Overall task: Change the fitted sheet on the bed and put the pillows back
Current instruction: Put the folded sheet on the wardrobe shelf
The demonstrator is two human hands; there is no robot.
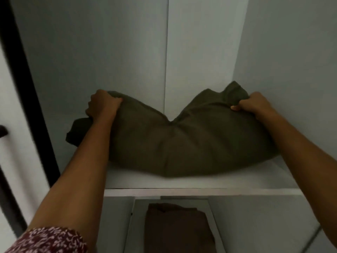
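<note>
Left hand [103, 105] and right hand [253, 105], fingers curled, gripping olive bundle [182, 143] on wardrobe shelf [200, 191]; bed unseen, sheet change seemingly just beginning.

Single head view, close, facing forward into wardrobe shelf [200, 191], arm's reach.

This is a home, seen inside a bedroom wardrobe. A white shelf [200, 181] between plain white walls carries an olive pillow [182, 143]. Below the shelf lies folded brown linen [175, 227]. Left of the shelf stands a dark-edged door [27, 84].
</note>
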